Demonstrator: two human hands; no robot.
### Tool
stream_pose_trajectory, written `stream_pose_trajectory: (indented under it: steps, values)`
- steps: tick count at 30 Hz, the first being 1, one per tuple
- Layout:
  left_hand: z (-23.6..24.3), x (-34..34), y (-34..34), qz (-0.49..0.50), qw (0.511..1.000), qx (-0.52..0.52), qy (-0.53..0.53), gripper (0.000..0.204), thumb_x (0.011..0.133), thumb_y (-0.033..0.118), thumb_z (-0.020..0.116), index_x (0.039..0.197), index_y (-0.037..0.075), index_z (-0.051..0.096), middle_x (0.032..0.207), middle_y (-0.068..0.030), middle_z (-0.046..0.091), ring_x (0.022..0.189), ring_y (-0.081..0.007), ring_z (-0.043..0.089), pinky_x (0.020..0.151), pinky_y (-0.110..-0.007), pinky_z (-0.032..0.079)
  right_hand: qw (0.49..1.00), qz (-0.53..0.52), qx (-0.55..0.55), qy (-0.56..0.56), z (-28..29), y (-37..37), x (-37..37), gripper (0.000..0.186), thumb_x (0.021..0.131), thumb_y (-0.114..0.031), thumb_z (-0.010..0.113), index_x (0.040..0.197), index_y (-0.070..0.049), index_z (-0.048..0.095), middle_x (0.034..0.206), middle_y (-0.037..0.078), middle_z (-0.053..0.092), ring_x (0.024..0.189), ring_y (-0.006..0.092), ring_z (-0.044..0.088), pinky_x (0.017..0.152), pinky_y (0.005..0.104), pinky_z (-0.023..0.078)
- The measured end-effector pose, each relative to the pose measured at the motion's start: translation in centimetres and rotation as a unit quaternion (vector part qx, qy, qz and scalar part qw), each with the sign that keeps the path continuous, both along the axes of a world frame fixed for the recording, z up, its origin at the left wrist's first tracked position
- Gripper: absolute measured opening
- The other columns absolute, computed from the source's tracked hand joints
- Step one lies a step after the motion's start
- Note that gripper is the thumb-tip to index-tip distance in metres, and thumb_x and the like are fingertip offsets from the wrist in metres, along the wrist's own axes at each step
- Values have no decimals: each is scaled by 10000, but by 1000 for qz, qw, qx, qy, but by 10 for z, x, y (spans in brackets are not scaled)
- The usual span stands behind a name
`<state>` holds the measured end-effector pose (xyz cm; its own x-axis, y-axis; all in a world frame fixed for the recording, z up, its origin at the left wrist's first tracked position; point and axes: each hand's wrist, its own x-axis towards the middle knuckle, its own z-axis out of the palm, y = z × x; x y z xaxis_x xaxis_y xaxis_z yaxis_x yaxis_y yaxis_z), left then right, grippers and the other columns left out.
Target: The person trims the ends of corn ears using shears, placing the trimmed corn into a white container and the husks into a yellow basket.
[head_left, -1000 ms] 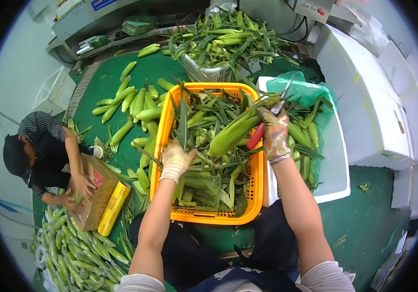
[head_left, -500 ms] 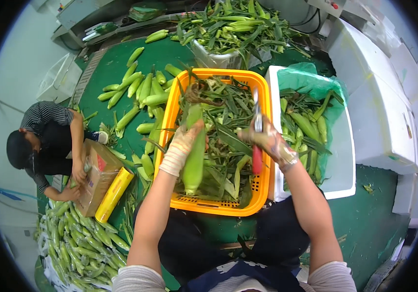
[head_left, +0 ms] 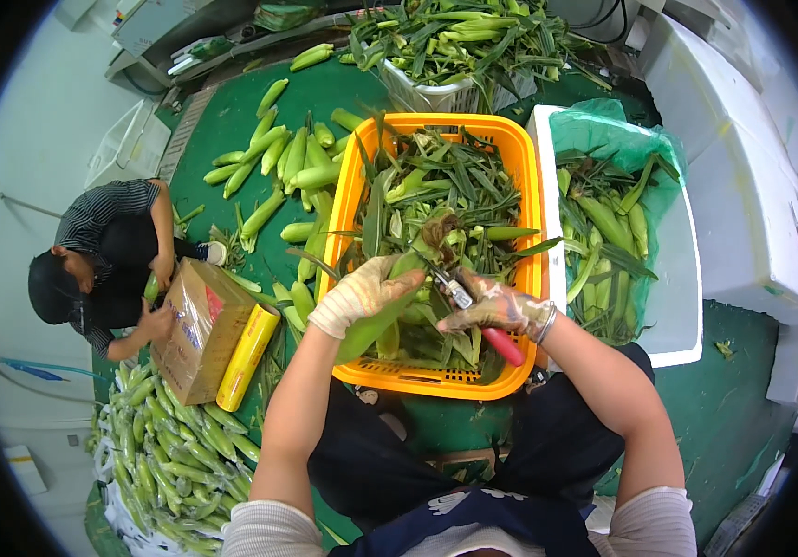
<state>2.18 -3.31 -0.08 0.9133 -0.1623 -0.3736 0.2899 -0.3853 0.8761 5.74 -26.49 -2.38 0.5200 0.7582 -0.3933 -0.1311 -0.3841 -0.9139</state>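
Observation:
My gloved left hand [head_left: 362,290] is wrapped round an ear of corn [head_left: 364,336] in its green husk. The ear slants up to the right, its brown silk [head_left: 438,232] at the upper end. In my gloved right hand [head_left: 499,304] is a pair of pruning shears with a red handle [head_left: 504,346]. Its metal blades are at the silk end of the ear; whether they are closed on it I cannot tell. Both hands are above an orange basket [head_left: 531,269] full of stripped husks and leaves.
Right of the basket stands a white foam box [head_left: 682,306] with corn and a green liner. Husks heap a white crate [head_left: 436,96] behind. Loose ears [head_left: 297,158] lie left. A co-worker [head_left: 102,251] squats by a cardboard box [head_left: 204,325], a yellow roll [head_left: 248,357] and wrapped corn [head_left: 176,455].
The ear has tilted, its silk end now leaning right. My right hand has brought the shears leftward to that end. The whole view has shifted slightly; the co-worker's hands have moved.

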Motion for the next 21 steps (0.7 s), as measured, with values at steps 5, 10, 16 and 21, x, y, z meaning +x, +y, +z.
stream_pose_trajectory:
  steps: [5, 10, 16, 21]
  values:
    - [-5, -10, -2, 1, 947, -289, 139, 378, 868, 329, 604, 1015, -15, 553, 731, -112, 614, 629, -208, 602, 567, -327, 489, 994, -20, 49, 94, 8, -4, 4, 452, 660, -279, 818, 916, -20, 551, 799, 27, 597, 712, 125, 562, 648, 264, 472]
    - [-10, -9, 4, -103, 957, -253, 102, 438, 842, 406, 573, 999, -2, 548, 711, -124, 602, 614, -227, 592, 599, -324, 482, 938, -255, 68, 226, -12, 2, 15, 328, 724, -255, 756, 831, -15, 559, 659, 24, 547, 463, 134, 508, 401, 282, 452]
    - [-17, -3, -12, 25, 985, -140, -103, 396, 748, 88, 725, 1090, 40, 531, 830, -66, 617, 801, -131, 583, 750, -299, 482, 963, -251, 78, 68, 20, 14, -7, 342, 828, -402, 678, 850, -88, 546, 736, -8, 563, 640, 83, 515, 603, 239, 445]
    - [-12, -4, -39, 12, 963, 66, -259, 470, 639, 29, 745, 1044, 27, 507, 953, -98, 587, 896, -187, 570, 808, -319, 473, 970, -221, 59, 81, 51, 23, -7, 334, 841, -343, 671, 912, -24, 603, 646, 17, 591, 542, 101, 547, 507, 248, 459]
